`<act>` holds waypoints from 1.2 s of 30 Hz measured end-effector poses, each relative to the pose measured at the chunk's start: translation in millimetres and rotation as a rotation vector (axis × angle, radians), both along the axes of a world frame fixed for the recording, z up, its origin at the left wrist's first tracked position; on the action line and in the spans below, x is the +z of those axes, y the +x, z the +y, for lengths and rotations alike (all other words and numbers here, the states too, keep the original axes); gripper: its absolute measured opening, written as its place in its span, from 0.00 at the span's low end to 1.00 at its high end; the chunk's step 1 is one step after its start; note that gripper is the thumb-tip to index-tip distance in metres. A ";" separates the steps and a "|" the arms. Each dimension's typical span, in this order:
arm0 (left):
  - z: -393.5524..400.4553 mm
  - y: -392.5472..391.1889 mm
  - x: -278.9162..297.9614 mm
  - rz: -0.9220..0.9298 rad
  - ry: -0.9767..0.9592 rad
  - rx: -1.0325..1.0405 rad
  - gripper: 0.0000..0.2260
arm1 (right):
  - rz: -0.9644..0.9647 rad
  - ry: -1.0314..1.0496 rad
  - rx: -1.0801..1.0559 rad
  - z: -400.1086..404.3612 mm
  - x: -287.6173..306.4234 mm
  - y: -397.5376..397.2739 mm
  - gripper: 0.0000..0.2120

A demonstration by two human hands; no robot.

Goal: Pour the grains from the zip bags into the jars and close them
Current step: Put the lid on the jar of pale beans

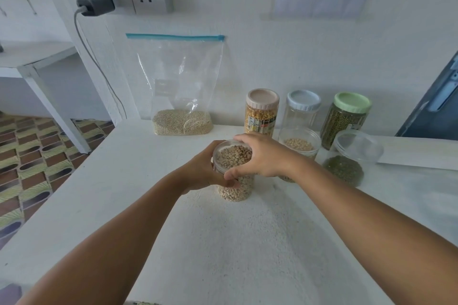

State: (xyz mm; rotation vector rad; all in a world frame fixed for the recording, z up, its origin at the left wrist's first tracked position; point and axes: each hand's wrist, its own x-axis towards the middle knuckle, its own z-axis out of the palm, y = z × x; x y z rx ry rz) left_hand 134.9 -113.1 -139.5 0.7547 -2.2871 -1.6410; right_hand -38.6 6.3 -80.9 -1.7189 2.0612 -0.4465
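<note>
Five jars stand filled toward the back right of the white desk, and your left hand grasps the body of the clear plastic jar of pale beans at the middle while your right hand grips its clear lid, which you appear to be closing. One clear zip bag with a blue seal, holding pale fine grain, leans on the wall at the back edge, sealed and unpoured; the clear jar with a pale blue lid looks empty, so I judge one pour and closure remain.
</note>
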 end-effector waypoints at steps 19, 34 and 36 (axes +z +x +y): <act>0.2 -2.4 -2.4 -0.012 -0.013 0.005 0.47 | 0.083 -0.091 -0.124 8.1 -12.0 7.9 0.55; 2.5 -4.3 -3.5 -0.007 -0.028 0.008 0.49 | -0.048 0.033 -0.150 11.5 -13.5 -6.6 0.63; 1.9 -4.6 -5.5 -0.004 -0.016 0.019 0.51 | -0.038 0.030 -0.167 9.7 -16.8 -5.6 0.60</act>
